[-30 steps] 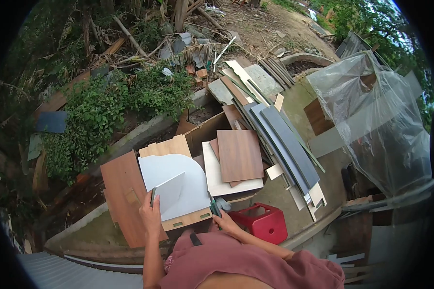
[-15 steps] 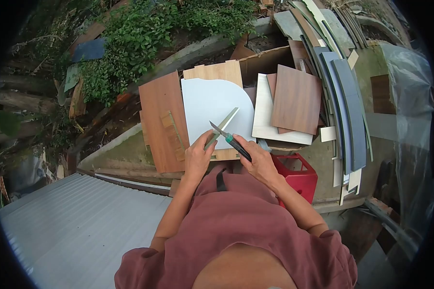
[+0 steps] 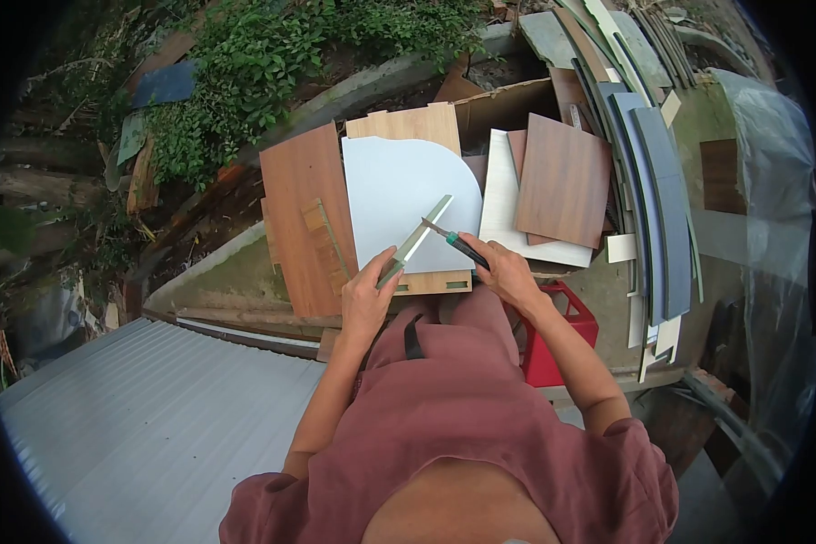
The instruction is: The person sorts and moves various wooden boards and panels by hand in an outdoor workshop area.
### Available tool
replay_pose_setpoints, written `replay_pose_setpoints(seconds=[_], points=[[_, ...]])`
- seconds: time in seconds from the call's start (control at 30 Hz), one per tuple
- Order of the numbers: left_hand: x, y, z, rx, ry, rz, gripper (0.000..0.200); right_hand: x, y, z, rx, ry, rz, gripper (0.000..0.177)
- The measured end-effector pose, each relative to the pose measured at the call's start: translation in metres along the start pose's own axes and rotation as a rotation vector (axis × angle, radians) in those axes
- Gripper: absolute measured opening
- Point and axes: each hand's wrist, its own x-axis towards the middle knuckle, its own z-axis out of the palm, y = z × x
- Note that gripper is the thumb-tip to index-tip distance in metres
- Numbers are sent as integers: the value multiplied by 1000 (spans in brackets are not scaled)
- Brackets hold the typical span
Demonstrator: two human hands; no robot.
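My left hand (image 3: 369,292) is closed around the near end of a narrow green-and-white strip (image 3: 417,238), which points up and to the right over a white board with a rounded corner (image 3: 394,186). In my right hand (image 3: 506,272) is a knife (image 3: 461,245) with a black and teal handle, gripped with the fingers wrapped round it. Its blade lies at the strip's upper half and seems to touch it. The white board rests on light wooden pieces (image 3: 431,283) that show at its near and far edges.
Brown wood-look panels lie left (image 3: 304,218) and right (image 3: 564,181) of the white board. A red plastic crate (image 3: 562,340) stands by my right leg. Long grey strips (image 3: 657,208) are stacked farther right. Corrugated sheeting (image 3: 163,426) is at lower left, with leafy plants (image 3: 245,82) beyond.
My right hand has moved right and slightly up, taking the knife blade from near my left hand toward the strip's far end. My left hand still holds the strip.
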Motion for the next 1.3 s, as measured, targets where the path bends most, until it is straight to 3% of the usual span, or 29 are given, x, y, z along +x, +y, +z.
replay_pose_setpoints(seconds=[0.27,0.4,0.5,0.57,0.67,0.8,1.13,1.3], points=[[-14,-10,-8,50,-80,68,38,32,75,32,-154,21,53,58],[-24,-17,-8,38,-157,111,47,37,78,21,-320,-98,276,56],[-30,-25,-7,61,-150,148,48,20,33,-5,-239,-85,223,56],[-33,-25,-7,75,-143,159,48,0,-8,-26,47,-151,-157,58],[-36,-26,-8,93,-153,178,48,-25,-50,-45,15,-315,-264,62],[-38,-26,-7,116,-160,196,47,-34,-56,-47,-37,-354,-261,62],[-44,-26,-5,137,-167,260,48,2,59,3,-203,-194,-146,61],[-49,-26,2,172,-159,295,48,24,115,26,-319,-145,51,58]])
